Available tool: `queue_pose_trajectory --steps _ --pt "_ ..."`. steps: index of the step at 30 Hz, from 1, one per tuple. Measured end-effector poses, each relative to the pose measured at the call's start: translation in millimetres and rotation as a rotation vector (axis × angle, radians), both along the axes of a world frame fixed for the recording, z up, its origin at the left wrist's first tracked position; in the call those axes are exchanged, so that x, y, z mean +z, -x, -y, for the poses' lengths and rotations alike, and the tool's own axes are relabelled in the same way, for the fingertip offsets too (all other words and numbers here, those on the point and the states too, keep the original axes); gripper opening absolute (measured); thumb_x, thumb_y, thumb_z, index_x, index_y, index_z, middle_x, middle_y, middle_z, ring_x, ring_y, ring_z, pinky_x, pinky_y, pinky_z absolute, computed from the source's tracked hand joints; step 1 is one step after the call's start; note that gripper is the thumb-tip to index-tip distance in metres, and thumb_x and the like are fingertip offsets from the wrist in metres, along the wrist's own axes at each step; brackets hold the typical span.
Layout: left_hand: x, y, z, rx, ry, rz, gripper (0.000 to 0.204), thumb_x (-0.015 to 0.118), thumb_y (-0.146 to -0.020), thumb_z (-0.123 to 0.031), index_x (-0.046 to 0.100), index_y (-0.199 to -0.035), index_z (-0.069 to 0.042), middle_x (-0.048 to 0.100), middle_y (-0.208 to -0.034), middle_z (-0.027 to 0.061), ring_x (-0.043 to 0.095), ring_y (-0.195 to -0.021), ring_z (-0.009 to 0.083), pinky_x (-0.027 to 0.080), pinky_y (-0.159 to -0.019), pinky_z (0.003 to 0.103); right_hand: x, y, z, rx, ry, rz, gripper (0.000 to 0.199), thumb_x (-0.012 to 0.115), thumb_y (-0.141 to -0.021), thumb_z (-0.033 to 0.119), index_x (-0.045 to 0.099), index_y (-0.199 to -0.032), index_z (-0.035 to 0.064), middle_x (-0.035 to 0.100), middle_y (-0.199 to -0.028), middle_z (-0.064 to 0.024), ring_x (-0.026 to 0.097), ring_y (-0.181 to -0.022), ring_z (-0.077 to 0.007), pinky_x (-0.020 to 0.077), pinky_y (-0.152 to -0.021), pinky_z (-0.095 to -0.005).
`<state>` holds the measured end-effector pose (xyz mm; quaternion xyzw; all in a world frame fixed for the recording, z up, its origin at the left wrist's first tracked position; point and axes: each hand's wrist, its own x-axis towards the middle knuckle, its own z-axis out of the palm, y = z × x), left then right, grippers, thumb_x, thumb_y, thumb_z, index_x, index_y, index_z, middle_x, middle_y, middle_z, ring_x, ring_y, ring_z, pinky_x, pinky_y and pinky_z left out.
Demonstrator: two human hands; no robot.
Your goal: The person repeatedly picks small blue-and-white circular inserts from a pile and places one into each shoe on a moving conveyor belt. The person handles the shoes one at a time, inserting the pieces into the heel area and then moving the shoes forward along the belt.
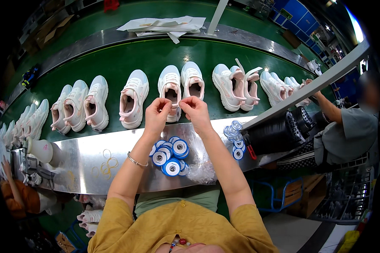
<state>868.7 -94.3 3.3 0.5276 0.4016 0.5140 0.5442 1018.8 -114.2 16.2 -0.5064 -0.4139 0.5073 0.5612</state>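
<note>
In front of me a white sneaker [169,80] with pink lining and pale blue toe stands beside its like, another white sneaker [193,80], toes pointing away. Close to the heel of the first, my left hand [157,114] is pinched, thumb against fingertips. My right hand [196,112] makes a similar pinch just to its right, near the second shoe's heel. Whatever lies between the fingertips is too small to make out. Below my hands a pile of round blue-and-white tags [172,168] rests on the metal ledge, next to clear plastic bits [202,173].
More sneakers [134,95] line the green belt [223,46] on both sides. Rubber bands [105,164] lie on the metal ledge [122,147]. More tags [238,154] and a red-handled tool [251,152] sit right. A slanted metal bar [299,90] crosses there. Co-workers [350,135] sit both sides.
</note>
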Motion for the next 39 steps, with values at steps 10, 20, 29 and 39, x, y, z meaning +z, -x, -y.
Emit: queue_pose_trajectory --steps 10,20,29,39 --pt "-5 2 2 -0.037 -0.300 -0.227 0.037 0.059 -0.083 0.003 0.060 -0.118 -0.007 0.055 -0.088 0.0062 0.061 -0.078 0.0134 0.049 -0.073 0.024 8 -1 -3 0.112 0.008 -0.055 0.008 0.067 -0.081 0.006 0.060 -0.084 0.0024 0.058 -0.074 -0.0002 0.050 -0.066 -0.0060 0.0387 -0.059 -0.0197" --pt "-5 -1 4 0.000 -0.412 -0.297 0.042 0.060 -0.079 0.004 0.060 -0.119 -0.009 0.057 -0.085 0.0078 0.058 -0.080 0.0169 0.048 -0.074 0.028 -3 -4 -10 0.204 -0.052 0.031 0.009 0.067 -0.083 0.010 0.060 -0.084 0.0053 0.056 -0.072 0.0028 0.044 -0.060 -0.0022 0.0293 -0.048 -0.0176" --pt "-4 -7 6 0.034 -0.442 -0.300 0.043 0.058 -0.079 0.006 0.061 -0.119 -0.009 0.058 -0.085 0.0080 0.058 -0.079 0.0172 0.047 -0.073 0.027 -1 -8 -10 0.218 -0.014 0.062 0.009 0.068 -0.082 0.011 0.061 -0.085 0.0049 0.057 -0.072 0.0024 0.043 -0.057 -0.0020 0.0279 -0.046 -0.0171" --pt "-6 -14 6 0.101 -0.380 -0.230 0.041 0.057 -0.080 0.006 0.061 -0.119 -0.008 0.053 -0.081 0.0051 0.054 -0.075 0.0138 0.046 -0.070 0.025 -4 -15 -11 0.230 0.203 -0.231 0.011 0.059 -0.086 0.014 0.060 -0.082 0.0032 0.054 -0.067 -0.0001 0.039 -0.051 -0.0032 0.0239 -0.041 -0.0181"
